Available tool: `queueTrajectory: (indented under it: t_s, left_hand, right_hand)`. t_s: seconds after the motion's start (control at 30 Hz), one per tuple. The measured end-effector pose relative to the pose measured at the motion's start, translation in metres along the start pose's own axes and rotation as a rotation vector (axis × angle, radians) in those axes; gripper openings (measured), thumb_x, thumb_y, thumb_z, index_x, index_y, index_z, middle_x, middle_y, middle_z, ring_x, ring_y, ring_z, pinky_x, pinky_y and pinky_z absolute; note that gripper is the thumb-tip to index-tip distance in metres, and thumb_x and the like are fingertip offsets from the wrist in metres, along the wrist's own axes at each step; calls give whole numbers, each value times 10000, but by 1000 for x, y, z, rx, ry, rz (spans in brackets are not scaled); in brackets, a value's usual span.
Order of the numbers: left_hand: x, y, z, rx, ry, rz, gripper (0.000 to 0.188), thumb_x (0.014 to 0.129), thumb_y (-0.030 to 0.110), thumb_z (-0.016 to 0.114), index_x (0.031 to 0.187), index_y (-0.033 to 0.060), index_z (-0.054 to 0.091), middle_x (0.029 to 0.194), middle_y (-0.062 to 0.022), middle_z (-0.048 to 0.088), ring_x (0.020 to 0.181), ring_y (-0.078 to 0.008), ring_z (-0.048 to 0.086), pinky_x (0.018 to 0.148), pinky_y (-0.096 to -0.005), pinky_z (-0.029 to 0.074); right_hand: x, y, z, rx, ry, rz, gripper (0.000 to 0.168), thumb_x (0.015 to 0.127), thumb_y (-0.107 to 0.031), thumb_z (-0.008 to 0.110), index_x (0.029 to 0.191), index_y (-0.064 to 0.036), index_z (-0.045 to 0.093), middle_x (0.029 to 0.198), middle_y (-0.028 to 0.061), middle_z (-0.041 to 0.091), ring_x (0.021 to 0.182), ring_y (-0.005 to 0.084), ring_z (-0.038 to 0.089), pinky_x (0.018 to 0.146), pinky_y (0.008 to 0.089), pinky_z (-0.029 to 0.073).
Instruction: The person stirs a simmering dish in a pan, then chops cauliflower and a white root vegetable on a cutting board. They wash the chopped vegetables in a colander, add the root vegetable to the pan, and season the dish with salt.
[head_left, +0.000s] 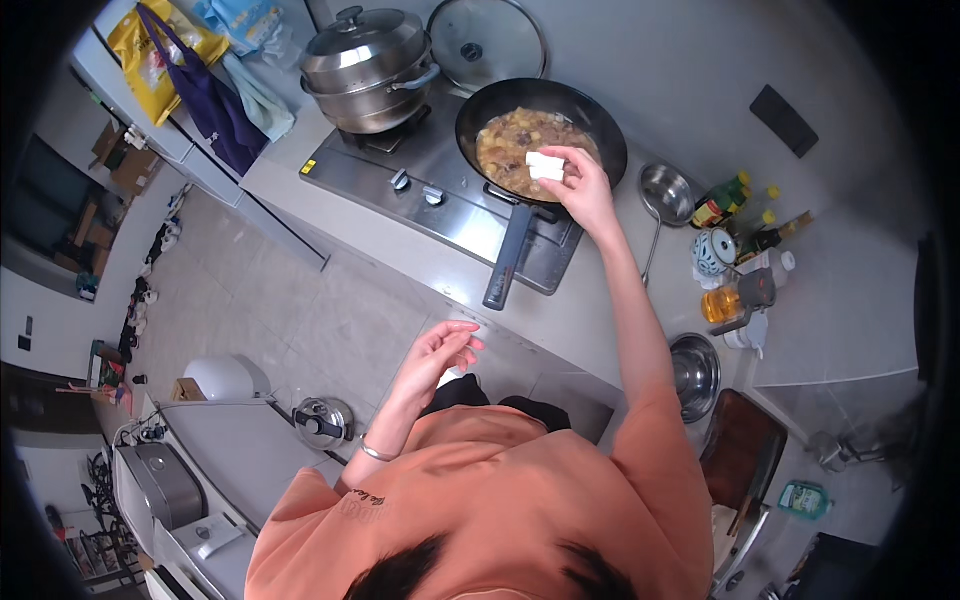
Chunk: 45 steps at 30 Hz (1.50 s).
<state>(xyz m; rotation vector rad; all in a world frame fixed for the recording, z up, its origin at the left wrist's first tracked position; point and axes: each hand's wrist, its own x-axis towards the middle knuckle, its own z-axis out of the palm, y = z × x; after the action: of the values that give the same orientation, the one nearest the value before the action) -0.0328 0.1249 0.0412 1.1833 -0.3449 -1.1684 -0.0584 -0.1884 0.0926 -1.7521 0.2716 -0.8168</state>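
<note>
Over the near right part of a black wok (616, 150), my right hand (584, 184) pinches white pieces (546, 166), perhaps tofu; their kind is not certain. Chunky stew (517, 142) in brown liquid fills the bottom of the wok, which sits on the right side of a steel gas stove (457, 225). The wok's dark handle (508, 259) points towards me over the counter edge. My left hand (442, 352) is raised in front of my body, fingers loosely bent and apart, holding nothing.
A lidded steel steamer (367, 67) stands on the left burner, with a glass lid (487, 45) against the wall behind. Right of the wok lie a steel ladle (666, 195), sauce bottles (720, 201), a patterned jar (712, 252), an oil jug (721, 304) and a steel bowl (694, 377).
</note>
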Motion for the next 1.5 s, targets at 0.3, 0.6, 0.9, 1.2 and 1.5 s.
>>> queueTrajectory:
  t_s: [0.3,0.6,0.9,1.2,1.5]
  left_hand:
    - [33,19,-14,-17,-43,-22,240,936,190,511,1101,22,557,912,-87,634,725,-101,577,646,-225,447]
    - [33,-6,-51,-6,160,-32,238,931,208,510,1081,32,566,916,-76,641,746,-109,587,673,-236,447]
    - [82,3,0,-71,64,-93,376,956,348,452,1146,35,537,979,-96,639,863,-140,589,747,-259,471]
    - [97,9,22,-101,-116,-175,410,987,368,357,1161,28,508,783,-83,611,666,-135,572,652,-249,472]
    - [97,8,22,-106,-148,-156,416,987,356,359,1182,15,494,736,-73,586,614,-124,535,608,-243,451]
  right_hand:
    - [34,34,-38,-824,325,-240,345,748,-80,661,1091,-84,632,1168,138,569,1074,306,541,928,360,429]
    - [-168,93,-112,-1359,229,691,322,805,-250,641,984,6,563,929,195,638,869,359,622,776,444,481]
    - [-206,146,-111,-1186,438,935,474,824,-236,603,1183,10,414,977,244,619,926,386,610,780,470,479]
    - [-197,-32,-96,-1150,362,310,480,904,-193,507,1327,-16,365,1019,232,597,895,401,594,748,452,475]
    - [-124,-64,-55,-1490,-170,445,498,895,-248,528,1339,-73,387,910,149,605,716,347,636,632,428,511]
